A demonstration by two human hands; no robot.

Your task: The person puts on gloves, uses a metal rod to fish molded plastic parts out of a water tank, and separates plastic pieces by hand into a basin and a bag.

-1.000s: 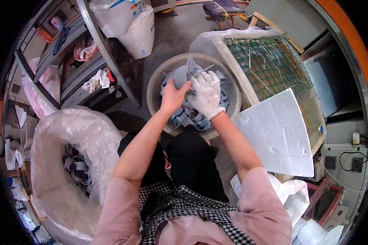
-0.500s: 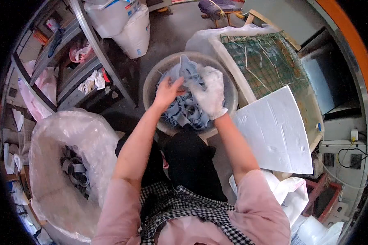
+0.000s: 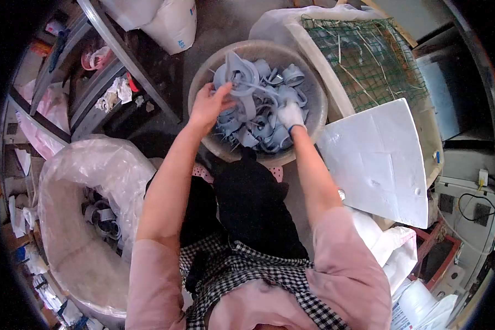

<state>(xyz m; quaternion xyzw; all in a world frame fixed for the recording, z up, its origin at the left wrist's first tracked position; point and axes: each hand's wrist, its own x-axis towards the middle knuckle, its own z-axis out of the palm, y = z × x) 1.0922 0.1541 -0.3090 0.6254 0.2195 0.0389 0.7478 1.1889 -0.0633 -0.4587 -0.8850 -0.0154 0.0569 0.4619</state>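
A round tub (image 3: 202, 77) in front of me holds a heap of grey-blue plastic parts (image 3: 264, 129), some ring-shaped with thin strips. My left hand (image 3: 208, 107), bare, is at the tub's left side, its fingers curled on a larger grey plastic part (image 3: 246, 104) raised above the heap. Over on the right, my right hand (image 3: 290, 115) wears a white glove and reaches down among the parts. Its fingertips are hidden by the heap, so what it grips does not show.
A plastic-lined bag (image 3: 60, 220) with similar grey parts stands on my left. Metal shelving (image 3: 132, 60) rises beyond it. To the right are a white board (image 3: 377, 159) and a pale bin with green netting (image 3: 363, 66). White sacks (image 3: 173, 27) stand behind.
My gloved right hand has gone from the middle of the tub down into the parts at the right. My left hand has shifted slightly left. The view has tilted, so the tub sits higher.
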